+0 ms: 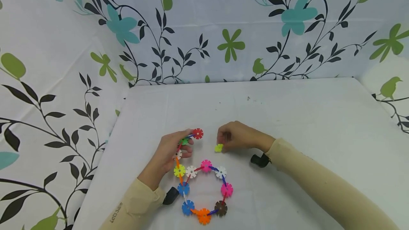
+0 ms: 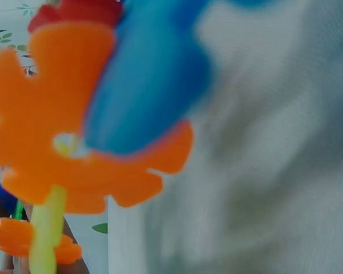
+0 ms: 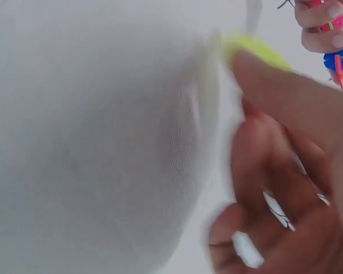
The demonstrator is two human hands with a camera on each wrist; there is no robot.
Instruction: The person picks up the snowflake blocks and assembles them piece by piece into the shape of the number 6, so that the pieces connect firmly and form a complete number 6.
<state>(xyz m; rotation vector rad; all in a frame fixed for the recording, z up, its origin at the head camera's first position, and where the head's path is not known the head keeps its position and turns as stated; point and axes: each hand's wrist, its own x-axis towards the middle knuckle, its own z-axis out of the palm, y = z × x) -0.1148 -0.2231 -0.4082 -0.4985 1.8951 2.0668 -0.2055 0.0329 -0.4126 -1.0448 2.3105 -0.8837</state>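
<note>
My left hand (image 1: 172, 148) grips the upper end of a chain of notched flower discs around the green disc (image 1: 184, 141), and a red disc (image 1: 198, 133) sticks out past the fingertips. The chain runs down into a ring of colourful discs and short connectors, with a pink disc (image 1: 206, 166) at its top. To the right, my right hand (image 1: 238, 137) pinches a yellow flower disc (image 1: 218, 148), also seen blurred in the right wrist view (image 3: 257, 51). A large orange disc (image 2: 63, 108) and a blurred blue piece (image 2: 151, 80) fill much of the left wrist view.
The discs lie on a white cloth-covered table (image 1: 303, 116). Behind it hangs a white curtain (image 1: 204, 10) with leaf and flower prints. A black wrist device (image 1: 260, 160) sits by the right sleeve, and another (image 1: 170, 196) by the left.
</note>
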